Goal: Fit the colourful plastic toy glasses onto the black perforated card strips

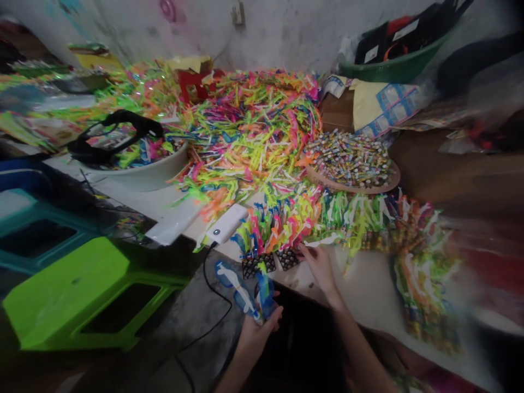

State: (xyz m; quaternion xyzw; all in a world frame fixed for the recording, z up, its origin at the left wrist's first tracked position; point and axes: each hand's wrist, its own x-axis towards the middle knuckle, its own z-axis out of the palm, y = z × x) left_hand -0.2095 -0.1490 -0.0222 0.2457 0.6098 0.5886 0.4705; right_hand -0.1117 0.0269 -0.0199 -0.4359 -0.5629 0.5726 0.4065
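My left hand (260,325) is closed around several small plastic pieces in front of the table edge. Translucent blue pieces (233,278) with white strips and a yellow-green piece stick up out of it. My right hand (317,265) reaches over the table, its fingertips pinched at the edge of a black gridded holder (289,258); what they grip, if anything, is too small to make out. A second black holder (257,267) lies to its left. Colourful plastic pieces (278,224) stand in rows just behind the holders. A white plastic piece (325,240) lies by my right fingertips.
A large heap of bright plastic pieces (262,136) covers the table's back. A round tray (379,185) holds many small patterned parts. A white power bank (227,224) has a black cable attached. At left are a white basin (147,177) and a green stool (73,289).
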